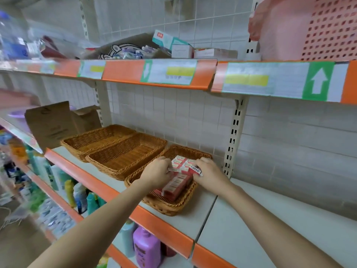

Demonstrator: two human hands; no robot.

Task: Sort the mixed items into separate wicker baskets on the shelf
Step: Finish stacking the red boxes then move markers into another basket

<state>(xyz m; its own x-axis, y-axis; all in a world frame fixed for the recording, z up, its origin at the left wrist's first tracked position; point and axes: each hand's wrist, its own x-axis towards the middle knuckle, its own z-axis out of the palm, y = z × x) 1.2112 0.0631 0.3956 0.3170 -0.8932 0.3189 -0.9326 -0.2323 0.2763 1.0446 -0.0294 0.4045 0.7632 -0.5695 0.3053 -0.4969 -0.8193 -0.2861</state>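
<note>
Three wicker baskets stand side by side on the middle shelf. The right basket (168, 206) holds several small red and white boxes (174, 187). My left hand (157, 172) and my right hand (209, 172) are both over this basket, fingers curled, pinching a red and white box (190, 169) with a barcode label between them. Nothing lies in the middle basket (125, 157) or the left basket (96, 140).
A brown cardboard box (56, 124) stands left of the baskets. The shelf above carries boxes and toothbrush packs (173, 45) and a pink plastic basket (318, 29). Bottles (146, 246) fill the shelf below. White shelf surface (270, 225) extends to the right of the baskets.
</note>
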